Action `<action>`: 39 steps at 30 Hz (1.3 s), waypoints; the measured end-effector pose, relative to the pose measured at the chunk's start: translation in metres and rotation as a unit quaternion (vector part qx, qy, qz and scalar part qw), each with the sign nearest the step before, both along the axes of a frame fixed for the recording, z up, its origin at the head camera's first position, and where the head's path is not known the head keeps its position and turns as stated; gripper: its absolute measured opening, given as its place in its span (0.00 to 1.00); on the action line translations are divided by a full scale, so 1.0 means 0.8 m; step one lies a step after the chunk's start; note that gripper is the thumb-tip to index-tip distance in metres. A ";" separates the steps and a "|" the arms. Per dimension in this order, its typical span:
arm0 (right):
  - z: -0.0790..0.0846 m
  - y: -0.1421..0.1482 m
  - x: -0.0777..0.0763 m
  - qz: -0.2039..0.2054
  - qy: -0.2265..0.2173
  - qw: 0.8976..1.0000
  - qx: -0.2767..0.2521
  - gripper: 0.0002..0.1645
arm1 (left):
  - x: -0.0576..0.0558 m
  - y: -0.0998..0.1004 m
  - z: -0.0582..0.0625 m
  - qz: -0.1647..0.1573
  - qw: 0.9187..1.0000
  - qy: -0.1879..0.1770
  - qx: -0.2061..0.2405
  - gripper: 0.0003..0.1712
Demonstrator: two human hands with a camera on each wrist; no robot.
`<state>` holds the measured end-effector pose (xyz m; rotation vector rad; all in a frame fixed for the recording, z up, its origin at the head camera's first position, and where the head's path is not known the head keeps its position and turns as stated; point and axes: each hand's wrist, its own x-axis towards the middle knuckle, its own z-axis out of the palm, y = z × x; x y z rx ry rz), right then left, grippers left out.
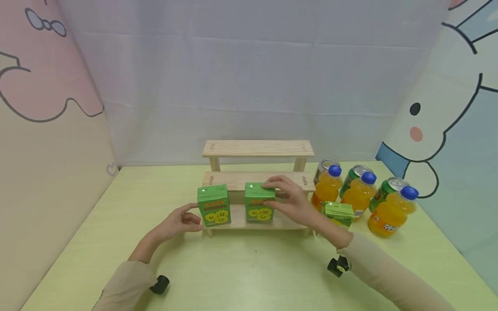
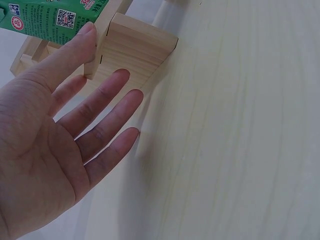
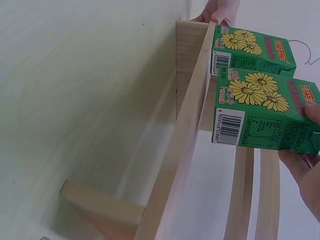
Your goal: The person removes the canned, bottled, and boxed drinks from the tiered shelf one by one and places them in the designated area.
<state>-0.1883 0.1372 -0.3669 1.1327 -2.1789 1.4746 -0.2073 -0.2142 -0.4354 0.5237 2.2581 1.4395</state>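
Two green drink cartons with yellow flowers stand on the lowest step of a wooden shelf [image 1: 258,182]. My right hand [image 1: 292,201] pinches the upper part of the right carton [image 1: 259,207], thumb and fingers on opposite sides, as the right wrist view also shows for that carton [image 3: 265,107]. The left carton [image 1: 214,206] sits at the step's left end, tilted slightly. Beside it is my left hand [image 1: 180,223], its fingers loosely extended. In the left wrist view, that hand [image 2: 55,135] has its palm showing and grips nothing; whether its thumb touches the shelf cannot be told.
Right of the shelf stand several drinks: orange bottles [image 1: 358,195] with blue caps, cans [image 1: 354,175] behind them, and another green carton [image 1: 337,211] partly behind my right forearm. A white curtain [image 1: 249,86] hangs behind the pale table [image 1: 249,272].
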 end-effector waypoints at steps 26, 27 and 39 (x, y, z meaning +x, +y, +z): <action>0.004 0.056 0.016 -0.050 0.036 0.998 0.005 0.24 | -0.002 -0.001 0.001 -0.001 1.000 -0.002 -0.004 0.46; 0.005 0.058 0.017 -0.050 0.036 0.998 0.002 0.24 | -0.002 0.000 0.001 -0.001 1.000 -0.003 -0.003 0.46; 0.017 0.077 0.031 -0.086 0.029 0.996 0.008 0.23 | -0.001 0.000 0.001 0.004 1.000 0.001 -0.010 0.46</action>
